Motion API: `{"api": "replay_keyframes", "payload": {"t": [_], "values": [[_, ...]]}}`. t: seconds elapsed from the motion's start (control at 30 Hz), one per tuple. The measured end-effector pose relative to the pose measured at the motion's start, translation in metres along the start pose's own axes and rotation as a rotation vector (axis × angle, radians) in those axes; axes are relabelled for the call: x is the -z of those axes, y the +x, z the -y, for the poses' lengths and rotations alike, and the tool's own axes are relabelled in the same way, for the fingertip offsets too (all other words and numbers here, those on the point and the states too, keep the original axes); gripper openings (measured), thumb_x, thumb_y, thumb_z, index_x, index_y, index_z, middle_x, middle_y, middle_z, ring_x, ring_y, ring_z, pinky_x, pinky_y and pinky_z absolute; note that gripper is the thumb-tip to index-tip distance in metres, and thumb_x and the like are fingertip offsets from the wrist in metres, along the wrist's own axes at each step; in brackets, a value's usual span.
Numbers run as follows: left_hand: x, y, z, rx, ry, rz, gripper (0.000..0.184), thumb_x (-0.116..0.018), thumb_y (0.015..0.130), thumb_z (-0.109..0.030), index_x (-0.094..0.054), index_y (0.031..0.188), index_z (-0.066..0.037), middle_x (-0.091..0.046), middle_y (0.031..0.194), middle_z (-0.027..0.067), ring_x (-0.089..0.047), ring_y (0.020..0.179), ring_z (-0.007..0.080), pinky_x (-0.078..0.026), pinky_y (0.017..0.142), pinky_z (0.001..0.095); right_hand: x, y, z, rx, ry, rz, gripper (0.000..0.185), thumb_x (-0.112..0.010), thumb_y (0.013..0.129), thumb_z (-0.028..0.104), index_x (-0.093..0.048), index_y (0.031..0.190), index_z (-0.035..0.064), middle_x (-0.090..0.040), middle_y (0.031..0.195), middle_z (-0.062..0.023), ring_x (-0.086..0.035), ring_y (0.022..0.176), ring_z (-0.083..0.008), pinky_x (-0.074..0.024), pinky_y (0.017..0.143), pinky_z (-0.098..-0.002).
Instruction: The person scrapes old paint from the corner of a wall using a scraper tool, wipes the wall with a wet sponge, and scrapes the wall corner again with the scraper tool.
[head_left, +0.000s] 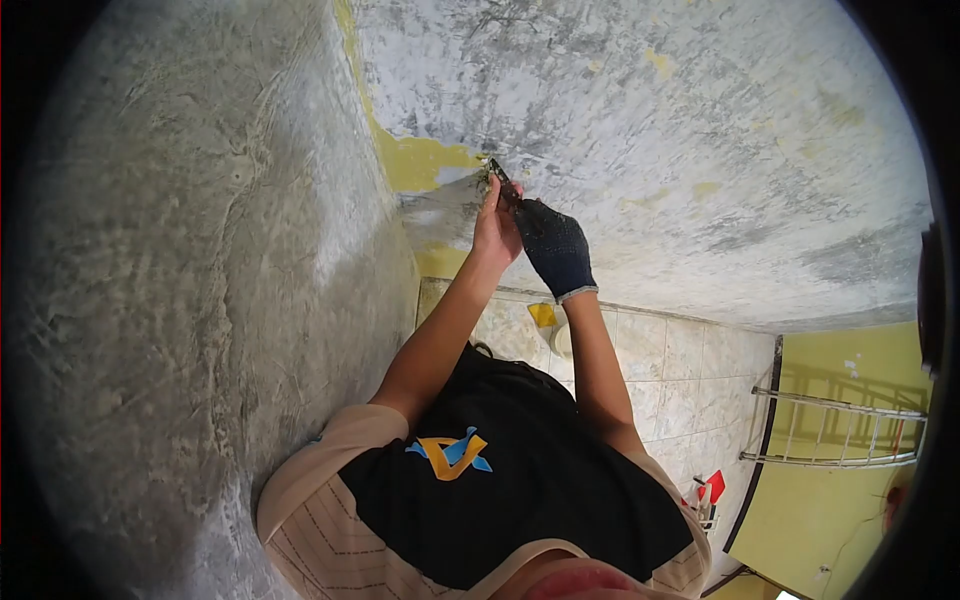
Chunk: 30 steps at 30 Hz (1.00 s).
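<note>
My right hand [555,243], in a dark knitted glove, is wrapped around a dark scraper [501,172]. My bare left hand [496,228] is pressed against the same scraper from the left, its fingers close to the blade; part of its grip is hidden. The scraper's tip meets the wall [640,140] at the edge of a patch of yellow paint [425,163]. Small dark and pale flakes show around the tip. Around that patch the wall is grey and white with scattered yellow spots.
A rough grey wall [170,250] stands close on my left, forming a corner. Below lies a tiled floor [640,350] with a yellow object [542,315] and a pale round container [562,340]. A ladder [835,460] leans by a yellow-green wall; a red item [712,486] lies nearer.
</note>
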<state>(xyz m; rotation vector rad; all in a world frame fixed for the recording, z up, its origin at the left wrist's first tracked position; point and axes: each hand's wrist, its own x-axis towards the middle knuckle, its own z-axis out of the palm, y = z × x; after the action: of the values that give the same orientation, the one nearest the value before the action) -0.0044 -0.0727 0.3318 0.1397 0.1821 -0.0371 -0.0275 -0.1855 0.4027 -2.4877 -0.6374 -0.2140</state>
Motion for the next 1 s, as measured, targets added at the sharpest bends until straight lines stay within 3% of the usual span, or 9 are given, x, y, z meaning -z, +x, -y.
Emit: {"api": "replay_keyframes", "payload": {"t": [0.1,0.27,0.37,0.43,0.57,0.63,0.8,0.9,1.0], "values": [[0.005,0.003,0.003,-0.008,-0.042,-0.021,0.030,-0.069,0.095,-0.043,-0.066,0.098,-0.014,-0.067,0.093,0.0002,-0.063,0.090,0.0164,-0.053,0.085,0.0357,0.008,0.005,-0.005,0.038,-0.005,-0.016,0.023,-0.057,0.097,0.028,-0.069,0.104,0.0100,-0.070,0.088,-0.0188,-0.067,0.081,-0.0400,-0.0531,0.071,-0.0511],[0.003,-0.003,0.004,0.008,-0.006,0.005,0.032,-0.067,0.095,-0.046,-0.066,0.099,-0.014,-0.067,0.093,0.0001,-0.064,0.092,0.0163,-0.053,0.085,0.0361,0.007,0.002,-0.003,0.105,0.084,-0.108,0.026,-0.055,0.097,0.029,-0.070,0.100,0.0080,-0.071,0.092,-0.0181,-0.067,0.084,-0.0403,-0.0528,0.072,-0.0511],[-0.004,0.005,-0.002,-0.021,-0.021,0.015,0.034,-0.065,0.096,-0.047,-0.066,0.098,-0.014,-0.067,0.093,0.0003,-0.063,0.091,0.0168,-0.053,0.085,0.0364,0.015,0.012,0.000,-0.042,0.000,0.096,0.027,-0.055,0.097,0.029,-0.071,0.104,0.0078,-0.071,0.095,-0.0188,-0.067,0.085,-0.0400,-0.0532,0.074,-0.0502],[-0.004,-0.004,-0.001,0.001,-0.037,0.049,0.034,-0.064,0.097,-0.048,-0.066,0.098,-0.013,-0.067,0.093,0.0003,-0.063,0.090,0.0169,-0.053,0.086,0.0366,0.003,0.012,-0.004,0.121,0.016,-0.068,0.027,-0.055,0.097,0.028,-0.071,0.105,0.0076,-0.071,0.095,-0.0193,-0.067,0.085,-0.0401,-0.0533,0.074,-0.0495],[-0.008,-0.005,-0.003,-0.018,0.007,-0.034,0.033,-0.064,0.097,-0.046,-0.066,0.098,-0.014,-0.067,0.091,0.0004,-0.063,0.088,0.0179,-0.053,0.085,0.0375,0.012,0.006,-0.003,0.180,0.043,-0.047,0.028,-0.061,0.096,0.028,-0.072,0.106,0.0043,-0.071,0.097,-0.0210,-0.067,0.090,-0.0406,-0.0535,0.076,-0.0462],[-0.011,-0.003,0.001,0.023,-0.042,-0.047,0.033,-0.064,0.097,-0.047,-0.065,0.097,-0.014,-0.067,0.091,0.0005,-0.064,0.087,0.0188,-0.054,0.083,0.0387,0.020,0.013,0.000,-0.001,0.041,0.064,0.028,-0.061,0.095,0.028,-0.072,0.104,0.0041,-0.071,0.098,-0.0210,-0.067,0.090,-0.0404,-0.0534,0.075,-0.0456],[0.002,0.002,-0.005,-0.017,0.015,0.074,0.033,-0.062,0.097,-0.049,-0.065,0.098,-0.016,-0.068,0.092,-0.0008,-0.065,0.088,0.0186,-0.054,0.083,0.0392,0.006,0.013,-0.003,0.053,0.111,-0.062,0.027,-0.061,0.095,0.029,-0.074,0.101,0.0052,-0.071,0.093,-0.0209,-0.068,0.085,-0.0406,-0.0537,0.072,-0.0458],[-0.012,0.002,0.006,-0.023,-0.106,-0.043,0.034,-0.061,0.098,-0.050,-0.065,0.097,-0.016,-0.068,0.091,-0.0008,-0.066,0.088,0.0176,-0.054,0.083,0.0380,0.021,0.017,0.005,0.053,-0.047,0.020,0.028,-0.054,0.097,0.030,-0.071,0.096,0.0073,-0.070,0.090,-0.0194,-0.066,0.084,-0.0409,-0.0524,0.073,-0.0509],[-0.008,-0.003,-0.002,0.014,-0.061,0.042,0.033,-0.063,0.097,-0.048,-0.065,0.097,-0.015,-0.069,0.091,-0.0011,-0.065,0.088,0.0164,-0.054,0.084,0.0361,0.008,0.015,-0.006,0.091,-0.090,-0.027,0.028,-0.061,0.095,0.030,-0.074,0.103,0.0056,-0.072,0.097,-0.0196,-0.068,0.090,-0.0398,-0.0536,0.077,-0.0466]]}}
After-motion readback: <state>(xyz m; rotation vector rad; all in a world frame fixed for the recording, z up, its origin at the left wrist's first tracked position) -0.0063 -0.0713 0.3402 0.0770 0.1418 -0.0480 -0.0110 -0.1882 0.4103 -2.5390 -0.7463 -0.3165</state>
